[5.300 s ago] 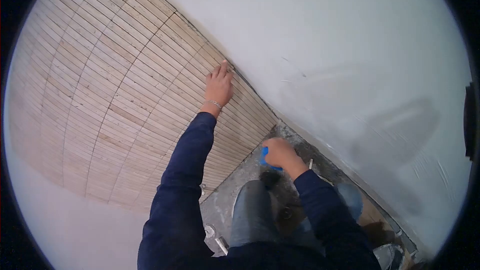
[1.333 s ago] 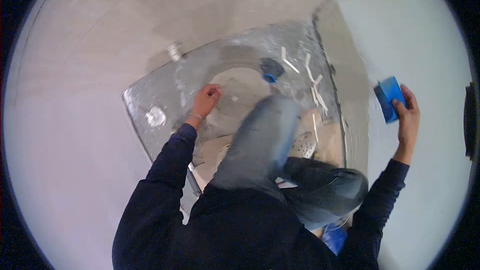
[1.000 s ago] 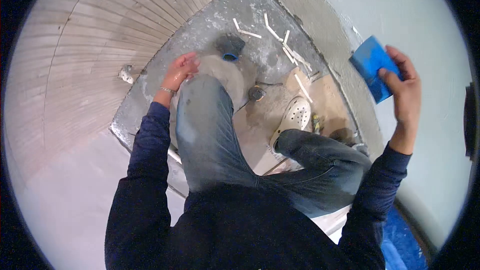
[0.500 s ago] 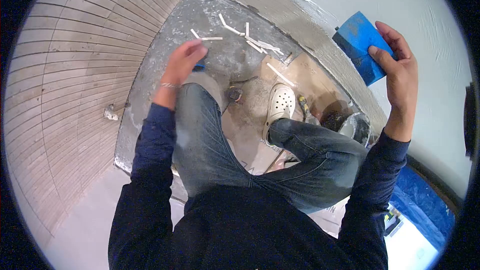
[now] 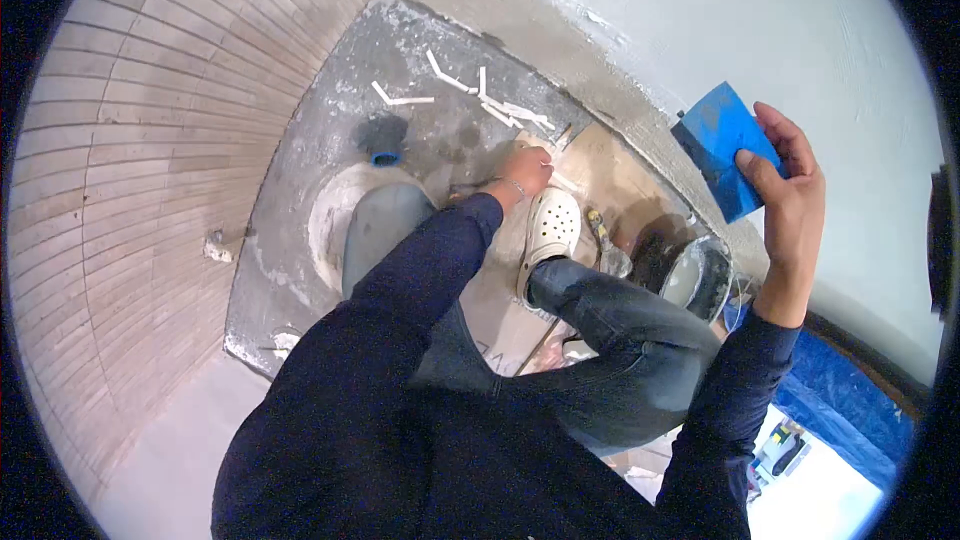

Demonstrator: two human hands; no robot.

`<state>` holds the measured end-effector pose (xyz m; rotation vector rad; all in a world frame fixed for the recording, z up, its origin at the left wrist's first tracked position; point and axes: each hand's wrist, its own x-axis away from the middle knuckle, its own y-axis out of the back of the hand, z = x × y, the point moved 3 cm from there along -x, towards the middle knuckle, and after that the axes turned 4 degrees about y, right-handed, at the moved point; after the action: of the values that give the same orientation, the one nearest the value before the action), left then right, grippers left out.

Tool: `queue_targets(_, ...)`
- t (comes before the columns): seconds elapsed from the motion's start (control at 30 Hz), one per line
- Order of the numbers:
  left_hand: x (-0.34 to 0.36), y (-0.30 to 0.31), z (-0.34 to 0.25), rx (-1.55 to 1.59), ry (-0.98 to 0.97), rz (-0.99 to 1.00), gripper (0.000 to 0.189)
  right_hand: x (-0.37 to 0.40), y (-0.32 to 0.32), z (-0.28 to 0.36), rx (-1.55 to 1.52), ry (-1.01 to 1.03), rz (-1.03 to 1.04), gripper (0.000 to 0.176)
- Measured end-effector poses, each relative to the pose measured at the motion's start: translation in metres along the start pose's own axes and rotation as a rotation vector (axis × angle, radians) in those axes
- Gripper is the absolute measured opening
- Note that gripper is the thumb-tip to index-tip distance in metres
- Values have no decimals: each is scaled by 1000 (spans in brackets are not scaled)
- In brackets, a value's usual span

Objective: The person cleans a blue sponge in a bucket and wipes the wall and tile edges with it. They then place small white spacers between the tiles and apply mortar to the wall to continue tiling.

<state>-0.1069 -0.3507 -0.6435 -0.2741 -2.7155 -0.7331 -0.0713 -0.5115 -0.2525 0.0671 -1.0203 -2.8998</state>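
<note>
My left hand [image 5: 527, 170] reaches down to the floor just beyond the white clog [image 5: 555, 225], its fingers curled in at one end of a thin white strip [image 5: 566, 180]. The fingertips are mostly hidden, and the strip's other end shows beside them. My right hand [image 5: 785, 170] is raised at the right by the wall. Between its thumb and fingers it grips a blue rectangular piece [image 5: 728, 148] with dark smears on its face. Several more white strips [image 5: 505, 112] lie on the grey floor ahead, some bent or overlapping.
A ribbed, grooved wall surface [image 5: 180, 140] rises at the left, and a smooth pale wall [image 5: 690, 10] at the right. A blue-rimmed round opening [image 5: 385, 158] sits in the floor. A yellow-handled tool [image 5: 598, 225] and a bucket [image 5: 700, 275] stand right of the clog.
My left hand has moved right and down from above the floor to the white strip near the clog. My right hand still holds the blue piece, slightly lower in view.
</note>
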Motion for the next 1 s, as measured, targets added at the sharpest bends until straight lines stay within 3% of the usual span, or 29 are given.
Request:
queue_targets(0.17, -49, -10, -23, -220, 57, 26, 23, 10, 9, 0, 56, -17, -50, 51)
queue_targets(0.33, -97, -60, -11, -321, -157, -197, 23, 24, 7, -9, 83, -86, -51, 54)
queue_targets(0.4, -96, -66, -18, -327, -60, -189, 25, 26, 10, -26, 82, -101, -13, 53)
queue_targets(0.6, -102, -90, -20, -285, -15, -353, 24, 24, 6, -49, 20, -168, 9, 54)
queue_targets(0.7, -101, -89, -20, -316, 50, -285, 16, 22, -2, -55, -4, -206, 33, 54)
queue_targets(0.8, -109, -85, -18, -242, 96, -362, 16, 17, -7, -66, 11, -202, 105, 53)
queue_targets(0.9, -119, -76, -10, 81, 275, -394, 17, 13, -12, -70, 39, -198, 141, 53)
queue_targets(1.0, -123, -65, -10, -13, 312, -329, 19, 10, -20, -68, 64, -195, 165, 53)
